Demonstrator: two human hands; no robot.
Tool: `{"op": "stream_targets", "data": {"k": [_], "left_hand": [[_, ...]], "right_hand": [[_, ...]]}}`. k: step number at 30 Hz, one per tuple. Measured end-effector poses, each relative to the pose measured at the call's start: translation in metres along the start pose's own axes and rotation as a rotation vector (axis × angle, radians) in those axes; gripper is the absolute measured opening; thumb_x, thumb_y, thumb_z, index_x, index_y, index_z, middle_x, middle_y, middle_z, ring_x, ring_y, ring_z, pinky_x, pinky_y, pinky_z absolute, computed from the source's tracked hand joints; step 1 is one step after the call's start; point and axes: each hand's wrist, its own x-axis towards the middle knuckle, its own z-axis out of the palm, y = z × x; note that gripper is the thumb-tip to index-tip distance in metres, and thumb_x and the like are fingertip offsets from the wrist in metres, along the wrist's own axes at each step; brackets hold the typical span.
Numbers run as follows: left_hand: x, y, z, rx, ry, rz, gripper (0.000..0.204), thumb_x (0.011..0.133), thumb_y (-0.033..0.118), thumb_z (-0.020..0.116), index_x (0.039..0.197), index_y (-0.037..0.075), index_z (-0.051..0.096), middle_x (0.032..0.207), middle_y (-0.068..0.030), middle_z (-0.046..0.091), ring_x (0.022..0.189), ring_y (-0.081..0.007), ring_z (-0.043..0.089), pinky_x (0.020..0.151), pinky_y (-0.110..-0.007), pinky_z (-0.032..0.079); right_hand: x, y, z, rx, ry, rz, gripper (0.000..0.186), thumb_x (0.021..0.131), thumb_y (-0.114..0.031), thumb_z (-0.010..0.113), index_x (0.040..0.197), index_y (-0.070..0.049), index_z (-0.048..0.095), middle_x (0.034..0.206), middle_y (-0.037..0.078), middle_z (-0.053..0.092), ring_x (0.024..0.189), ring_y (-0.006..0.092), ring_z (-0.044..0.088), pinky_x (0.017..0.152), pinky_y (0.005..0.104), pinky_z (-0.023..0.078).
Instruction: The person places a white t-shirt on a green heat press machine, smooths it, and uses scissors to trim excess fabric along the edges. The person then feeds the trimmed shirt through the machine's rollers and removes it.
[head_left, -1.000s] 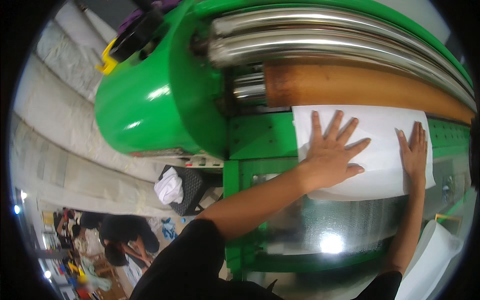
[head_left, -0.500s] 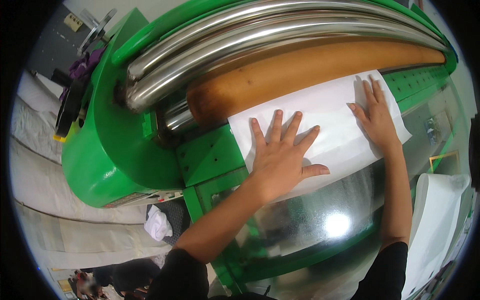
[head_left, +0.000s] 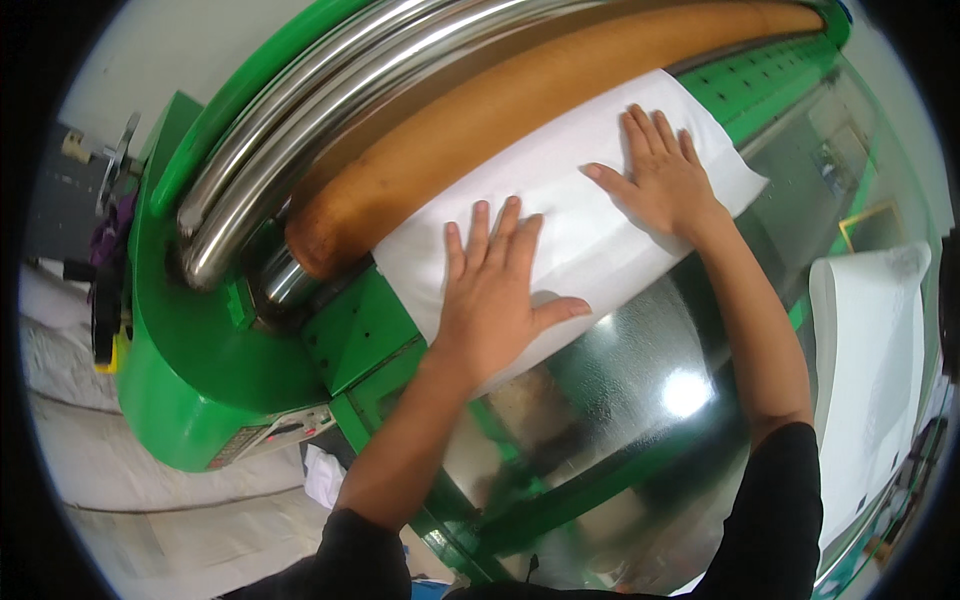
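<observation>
A white sheet (head_left: 570,230), paper or thin cloth, lies across the green bed (head_left: 365,330) of a roller machine. Its far edge meets the brown padded roller (head_left: 450,140); whether any of it is pinched there I cannot tell. My left hand (head_left: 487,305) rests flat on the sheet's left part, thumb out to the right. Farther right, my right hand (head_left: 662,185) is also flat on the sheet, with its thumb pointing left. Both hands are open and grip nothing. The near edge of the sheet reaches over a glossy clear surface (head_left: 620,360).
Two shiny metal rollers (head_left: 330,130) run behind the brown one. The rounded green housing (head_left: 190,390) with a control panel (head_left: 290,430) stands at left. White sheets (head_left: 865,370) lie at right. A crumpled white piece (head_left: 323,475) is beside the machine at lower left.
My view has turned, so the machine appears more slanted. My right hand has shifted inward from the sheet's right edge. The left hand's fingers are closer together.
</observation>
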Motion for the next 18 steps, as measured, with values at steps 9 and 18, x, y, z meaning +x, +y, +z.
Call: {"op": "stream_targets", "data": {"k": [9, 18], "left_hand": [[0.037, -0.004, -0.006, -0.146, 0.014, 0.186, 0.080, 0.110, 0.041, 0.058, 0.169, -0.005, 0.029, 0.176, -0.0269, 0.031, 0.165, -0.0459, 0.021, 0.134, -0.058, 0.013], [0.038, -0.006, 0.008, 0.066, -0.184, 0.129, 0.097, 0.108, 0.059, 0.054, 0.169, -0.010, 0.023, 0.178, -0.0295, 0.021, 0.167, -0.0458, 0.012, 0.135, -0.056, 0.006]], "right_hand": [[0.000, 0.002, 0.008, -0.060, 0.013, 0.015, 0.108, 0.103, -0.084, 0.031, 0.172, -0.002, 0.024, 0.180, 0.018, 0.024, 0.167, 0.0383, 0.018, 0.136, 0.0545, 0.016], [0.000, 0.008, 0.007, 0.049, -0.032, -0.021, 0.090, 0.108, -0.071, 0.032, 0.173, -0.010, 0.028, 0.182, 0.018, 0.018, 0.169, 0.0399, 0.012, 0.136, 0.0566, 0.012]]}}
